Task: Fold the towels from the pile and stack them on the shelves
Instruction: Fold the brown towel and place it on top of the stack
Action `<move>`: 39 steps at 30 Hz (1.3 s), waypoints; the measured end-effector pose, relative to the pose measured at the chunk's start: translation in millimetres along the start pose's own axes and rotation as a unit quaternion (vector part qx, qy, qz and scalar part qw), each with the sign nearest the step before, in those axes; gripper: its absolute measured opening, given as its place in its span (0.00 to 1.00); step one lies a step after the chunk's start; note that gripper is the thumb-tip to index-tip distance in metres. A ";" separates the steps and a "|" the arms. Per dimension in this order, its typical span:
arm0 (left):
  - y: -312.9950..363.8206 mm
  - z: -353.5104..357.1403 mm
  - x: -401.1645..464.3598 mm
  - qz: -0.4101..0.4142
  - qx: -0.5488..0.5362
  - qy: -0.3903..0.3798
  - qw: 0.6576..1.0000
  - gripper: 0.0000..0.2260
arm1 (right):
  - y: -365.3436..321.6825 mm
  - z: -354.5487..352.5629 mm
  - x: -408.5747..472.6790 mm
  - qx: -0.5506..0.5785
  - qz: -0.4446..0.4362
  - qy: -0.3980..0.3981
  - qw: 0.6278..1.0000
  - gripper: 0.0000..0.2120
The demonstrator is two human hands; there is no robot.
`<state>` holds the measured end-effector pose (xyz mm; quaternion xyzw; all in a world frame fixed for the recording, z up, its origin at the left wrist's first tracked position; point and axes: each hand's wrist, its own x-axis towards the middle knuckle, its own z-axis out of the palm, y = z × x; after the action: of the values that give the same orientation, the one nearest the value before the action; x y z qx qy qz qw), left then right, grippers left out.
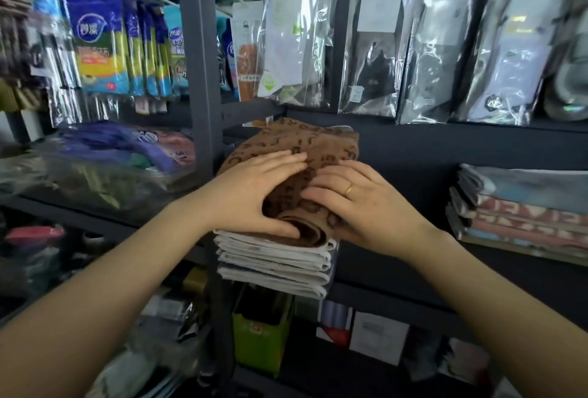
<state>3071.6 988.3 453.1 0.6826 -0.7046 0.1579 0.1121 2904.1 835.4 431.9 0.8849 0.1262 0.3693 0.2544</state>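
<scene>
Brown towel (321, 143) on white stack (273, 257) — both hands, left (251, 190), right (359, 203), seemingly pressing.

- A dark metal shelf (397, 297) carries a stack of folded white towels (276, 262) at its left end.
- A second stack of patterned folded towels (521, 206) rests on it at the right.

The folded towel (296, 155) lies on top of the towel stack (276, 264), which sits on the shelf (397, 305) just right of the upright post (199, 79). Both hands rest on that towel, the left hand (254, 194) left of the right hand (359, 203). A second stack (521, 206) lies well right of the post, hanging packets (413, 50) above, and a box (261, 337) below the towel stack.
</scene>
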 end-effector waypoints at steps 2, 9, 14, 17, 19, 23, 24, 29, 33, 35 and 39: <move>-2.6 -0.5 -2.7 0.006 0.016 -0.016 1.000 0.51 | 4.1 -2.6 -1.8 0.042 0.023 0.027 0.998 0.15; 19.0 -15.6 -12.3 0.005 0.079 0.136 0.988 0.43 | 10.3 -27.8 27.1 0.262 0.260 0.101 0.924 0.11; 34.4 -20.6 0.3 -0.079 0.192 0.337 0.918 0.18 | 30.1 -27.8 58.9 0.341 0.358 0.188 0.849 0.06; 20.4 -19.4 14.2 -0.132 0.201 0.299 0.923 0.11 | 30.1 -14.8 63.0 0.326 0.408 0.214 0.825 0.11; 9.1 -16.4 22.1 -0.145 0.200 0.270 0.931 0.08 | 25.2 -10.3 54.4 0.231 0.392 0.234 0.859 0.14; -2.7 -16.1 38.4 -0.206 0.192 0.241 0.929 0.10 | 18.3 -7.3 29.1 0.173 0.302 0.162 0.923 0.07; -5.0 -18.5 42.9 -0.216 0.196 0.240 0.926 0.10 | 19.1 -4.8 24.3 0.169 0.306 0.132 0.928 0.07; -11.1 -29.4 65.9 -0.252 0.231 0.219 0.914 0.08 | 33.0 7.8 24.5 0.268 0.398 -0.040 0.876 0.20; -13.5 -33.3 77.7 -0.262 0.233 0.216 0.911 0.09 | 33.5 6.8 35.4 0.385 0.388 -0.030 0.837 0.15; -19.5 -32.4 79.2 -0.266 0.233 0.238 0.905 0.09 | 29.2 2.2 30.9 0.412 0.301 -0.028 0.860 0.11; -16.3 -21.5 66.5 -0.120 0.187 0.334 0.916 0.08 | 15.8 10.0 -0.2 0.268 0.154 0.014 0.951 0.08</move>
<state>3083.8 934.5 499.0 0.6780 -0.4962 0.4914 0.2294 2911.7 818.5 434.4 0.9239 0.0859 0.3691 -0.0536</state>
